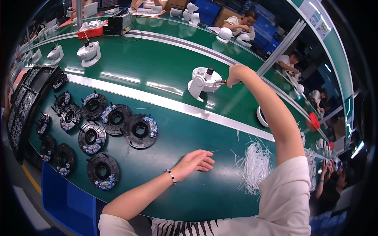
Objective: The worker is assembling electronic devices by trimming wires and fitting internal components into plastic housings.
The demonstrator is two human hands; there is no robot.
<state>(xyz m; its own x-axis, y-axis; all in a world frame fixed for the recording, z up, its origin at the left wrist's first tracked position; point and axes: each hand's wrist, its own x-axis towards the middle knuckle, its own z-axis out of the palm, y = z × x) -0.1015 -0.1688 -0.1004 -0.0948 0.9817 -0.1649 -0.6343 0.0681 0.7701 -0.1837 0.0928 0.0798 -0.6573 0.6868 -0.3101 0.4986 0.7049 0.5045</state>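
Observation:
At arm's length, my right hand [238,74] is closed round a small metal-tipped hand tool [221,83], whose exact kind is hard to make out. Its tip meets the rim of a white round-bodied device [199,87], which sits open on its curved stand with a black cylinder rising from inside. My left hand [193,161] rests low over the green table, fingers stretched and slightly curled, with nothing visible in it. A loose pile of thin white cable ties [254,167] lies to its right. Several black discs with blue circuit boards, such as this one [140,131], lie to its left.
A black compartment tray [29,104] of small parts stands at the left edge, above a blue bin [67,196]. Along the green belt [145,59] beyond the metal rail stand more white devices, including this one [89,54]. Other people work across the line.

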